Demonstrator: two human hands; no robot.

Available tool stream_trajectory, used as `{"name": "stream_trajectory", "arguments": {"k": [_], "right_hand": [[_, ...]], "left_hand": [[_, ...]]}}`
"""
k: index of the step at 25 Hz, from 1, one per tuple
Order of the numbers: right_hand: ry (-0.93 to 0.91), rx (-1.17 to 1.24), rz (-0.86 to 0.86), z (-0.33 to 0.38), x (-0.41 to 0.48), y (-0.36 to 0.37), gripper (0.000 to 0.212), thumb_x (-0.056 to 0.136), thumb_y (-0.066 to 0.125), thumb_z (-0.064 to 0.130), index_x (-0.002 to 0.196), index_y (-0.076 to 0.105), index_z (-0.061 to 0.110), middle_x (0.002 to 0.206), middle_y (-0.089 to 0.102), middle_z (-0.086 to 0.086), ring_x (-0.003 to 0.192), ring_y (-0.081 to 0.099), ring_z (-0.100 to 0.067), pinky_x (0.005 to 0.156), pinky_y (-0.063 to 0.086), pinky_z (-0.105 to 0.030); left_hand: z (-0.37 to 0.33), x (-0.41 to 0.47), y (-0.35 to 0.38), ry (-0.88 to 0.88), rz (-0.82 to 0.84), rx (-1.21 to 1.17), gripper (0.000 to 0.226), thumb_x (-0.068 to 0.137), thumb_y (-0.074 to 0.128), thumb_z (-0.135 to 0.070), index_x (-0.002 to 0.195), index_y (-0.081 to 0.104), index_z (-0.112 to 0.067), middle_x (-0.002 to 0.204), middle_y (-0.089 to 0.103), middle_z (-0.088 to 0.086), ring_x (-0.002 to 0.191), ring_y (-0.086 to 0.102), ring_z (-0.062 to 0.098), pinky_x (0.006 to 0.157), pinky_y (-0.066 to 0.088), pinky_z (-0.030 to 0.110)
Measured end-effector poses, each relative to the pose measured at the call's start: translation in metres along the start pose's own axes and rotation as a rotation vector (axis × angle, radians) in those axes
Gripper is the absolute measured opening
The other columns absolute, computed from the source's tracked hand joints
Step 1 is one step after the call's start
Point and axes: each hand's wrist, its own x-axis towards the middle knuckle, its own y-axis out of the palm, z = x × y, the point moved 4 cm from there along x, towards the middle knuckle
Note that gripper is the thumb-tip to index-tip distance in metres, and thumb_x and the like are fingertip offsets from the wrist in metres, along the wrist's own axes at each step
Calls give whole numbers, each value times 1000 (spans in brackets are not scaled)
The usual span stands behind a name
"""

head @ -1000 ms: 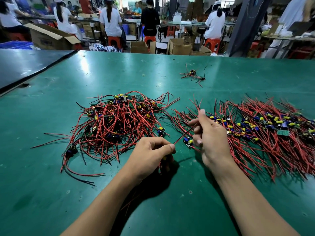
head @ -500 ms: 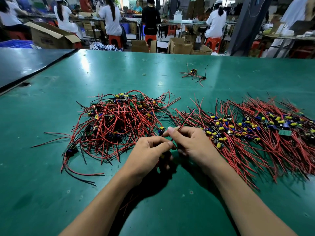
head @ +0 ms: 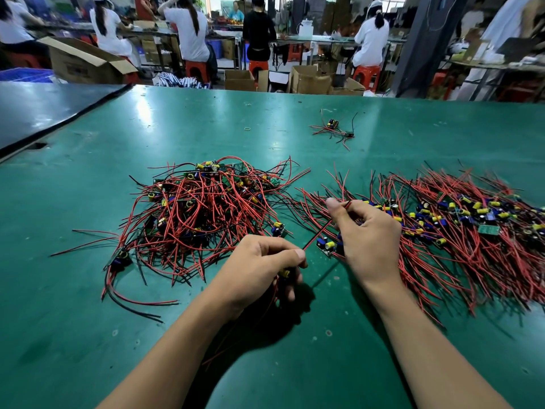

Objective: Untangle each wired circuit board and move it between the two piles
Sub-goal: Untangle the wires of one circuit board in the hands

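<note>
1 wired circuit board (head: 284, 273) is held in the left hand (head: 259, 264), just above the tabletop (head: 73, 305), between the 2 piles. The fingers of this hand are curled tight round the board. Only 1 yellow cylindrical capacitor shows below the thumb, so the way the board faces cannot be told. Thin red leads trail from under the hand toward 7 o'clock.

1 red wire (head: 320, 231) runs straight and taut from the left thumb tip to the right hand (head: 368, 234). Its long axis lies from 7 o'clock to 1 o'clock. The right hand pinches it between thumb and forefinger near the far end, and a short tip projects past the pinch toward 1 o'clock. The other right fingers are curled.

A second board (head: 326, 246), carrying blue and yellow capacitors, sits just beside the right hand at its 9 o'clock. Contact with the hand cannot be told.

The left pile (head: 200, 211) is a domed tangle of red and black insulated wires and green boards, at 10 o'clock from the left hand. The right pile (head: 460, 240) is flatter, with wires fanned roughly parallel, at 3 o'clock from the right hand.

The tabletop is smooth, glossy green. A small stray bundle (head: 333, 129) lies at 12 o'clock, well apart from both piles.
</note>
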Motion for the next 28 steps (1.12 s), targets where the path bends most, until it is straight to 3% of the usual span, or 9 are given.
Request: {"name": "stream_trajectory", "arguments": {"k": [4, 6, 10, 14, 17, 19, 22, 25, 28], "right_hand": [[414, 382, 139, -10, 3, 6, 59, 97, 49, 61, 72, 72, 13, 53, 55, 3, 36, 39, -11, 40, 29, -21], [502, 461, 168, -10, 5, 6, 65, 94, 44, 68, 81, 75, 12, 59, 54, 3, 35, 36, -11, 38, 25, -19], [284, 334, 257, 6, -1, 9, 41, 96, 60, 53, 83, 74, 16, 60, 55, 8, 46, 42, -10, 46, 34, -23], [100, 267, 441, 26, -16, 25, 22, 95, 69, 35, 80, 70, 19, 72, 73, 9, 54, 55, 1, 58, 42, -20], [109, 275, 483, 30, -19, 26, 20, 99, 64, 28, 82, 68, 17, 73, 74, 10, 52, 55, 0, 53, 43, -15], [152, 285, 497, 27, -19, 25, 18, 100, 63, 25, 83, 67, 17, 67, 68, 4, 50, 55, -8, 49, 43, -20], [200, 317, 691, 27, -23, 28, 11, 93, 71, 16, 97, 68, 26, 73, 68, 5, 58, 60, -10, 55, 50, -23], [153, 222, 744, 30, -30, 33, 35, 75, 88, 31, 104, 68, 36, 79, 70, 12, 67, 60, -9, 66, 53, -28], [112, 378, 631, 43, -33, 33, 23, 83, 78, 49, 92, 71, 29, 82, 73, 1, 60, 64, -11, 55, 50, -23]], "left_hand": [[-2, -3, -3, -7, -75, -21, 23, 93, 64, -21, 82, 69, -2, 70, 69, 13, 46, 58, 23, 47, 44, 25], [-3, -1, -6, -40, -137, -146, 34, 94, 60, -34, 94, 68, -1, 82, 73, 14, 55, 65, 23, 51, 51, 28], [-6, 8, -6, -109, -152, -524, 57, 96, 44, -48, 121, 54, 2, 104, 72, 22, 87, 73, 33, 80, 60, 41], [-5, 8, -9, -135, -160, -550, 60, 95, 43, -51, 130, 53, -3, 111, 72, 14, 99, 71, 26, 95, 53, 43], [-8, 4, -11, -80, -163, -507, 43, 100, 48, -30, 131, 52, 0, 112, 72, 13, 96, 71, 22, 95, 53, 43], [-11, 3, -13, -1, -171, -537, 33, 97, 50, -10, 128, 52, 2, 114, 71, 16, 101, 70, 25, 88, 57, 37], [-16, 3, -18, 121, -175, -576, 32, 91, 53, -7, 122, 58, -4, 119, 70, 9, 111, 66, 21, 87, 57, 28], [-19, 3, -22, 181, -208, -595, 33, 86, 56, -14, 119, 60, -9, 125, 68, 2, 116, 63, 16, 87, 57, 30], [-17, 3, -21, 179, -239, -559, 37, 83, 60, -16, 120, 60, -11, 125, 68, -1, 121, 59, 18, 103, 46, 39]]}}
